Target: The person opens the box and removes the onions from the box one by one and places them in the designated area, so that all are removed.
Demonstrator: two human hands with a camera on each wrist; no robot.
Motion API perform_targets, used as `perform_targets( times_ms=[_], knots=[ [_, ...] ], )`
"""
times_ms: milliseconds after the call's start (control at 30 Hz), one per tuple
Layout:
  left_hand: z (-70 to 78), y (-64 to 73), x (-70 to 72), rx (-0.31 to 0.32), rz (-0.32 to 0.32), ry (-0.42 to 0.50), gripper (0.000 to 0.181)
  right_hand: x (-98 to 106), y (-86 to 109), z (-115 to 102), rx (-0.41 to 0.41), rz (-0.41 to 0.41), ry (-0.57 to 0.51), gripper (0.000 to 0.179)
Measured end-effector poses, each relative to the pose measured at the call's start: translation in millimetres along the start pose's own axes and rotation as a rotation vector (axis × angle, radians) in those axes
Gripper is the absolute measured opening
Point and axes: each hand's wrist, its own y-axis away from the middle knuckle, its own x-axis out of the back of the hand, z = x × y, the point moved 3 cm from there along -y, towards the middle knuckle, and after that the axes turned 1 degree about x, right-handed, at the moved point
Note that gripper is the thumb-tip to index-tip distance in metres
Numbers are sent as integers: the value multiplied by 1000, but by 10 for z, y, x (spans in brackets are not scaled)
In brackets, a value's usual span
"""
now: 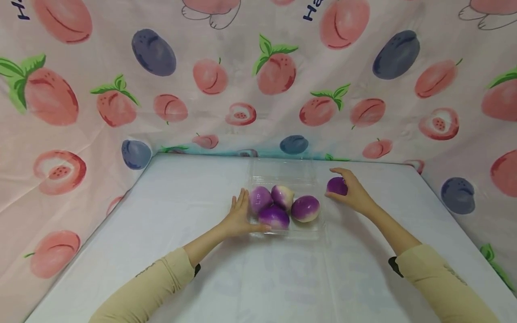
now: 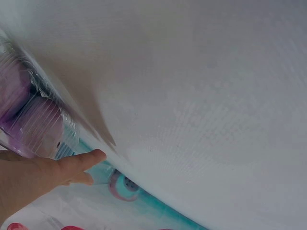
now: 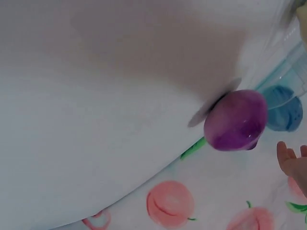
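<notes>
One purple turnip (image 1: 335, 185) sits to the right of, and apart from, the clear box (image 1: 308, 232), its rounded form showing no clear long axis. Your right hand (image 1: 353, 192) is nearer, thumb and fingers curved loosely around it, a gap visible. Your left hand (image 1: 237, 220), fingers spread, gripping nothing, lies at the box's left side, beyond four more turnips (image 1: 274, 217).

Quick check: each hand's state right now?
Left hand: open, at the clear container.
Right hand: curved around a purple object; whether it grips cannot be told.
</notes>
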Motion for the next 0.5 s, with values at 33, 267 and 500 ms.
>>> perform_targets(
  times_ms=[33, 267, 500],
  knots=[
    [4, -4, -4, -2, 1, -2, 129, -19, 10, -22, 9, -11, -10, 67],
    [30, -8, -3, 10, 1, 2, 128, -131, 61, -184, 28, -109, -71, 62],
    [15, 17, 19, 15, 2, -13, 128, -290, 68, -398, 102, -231, -126, 55]
  ],
)
